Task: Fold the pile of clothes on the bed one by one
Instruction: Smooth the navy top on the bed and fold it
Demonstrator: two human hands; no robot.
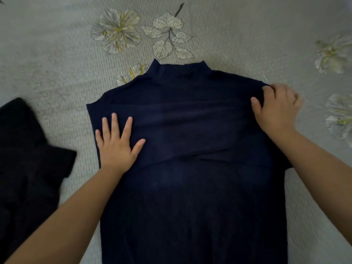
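A dark navy high-neck top (190, 149) lies flat on the bed, neck pointing away from me, its sleeves folded across the chest. My left hand (116, 143) presses flat on its left side with fingers spread. At the right shoulder my right hand (276, 109) grips the fabric edge with curled fingers. The hem runs out of view at the bottom.
A black garment (28, 159) lies crumpled at the left, close to my left forearm. The bed cover (57, 54) is pale grey with a printed flower (116, 30) and leaves beyond the collar, and more flowers at the right edge.
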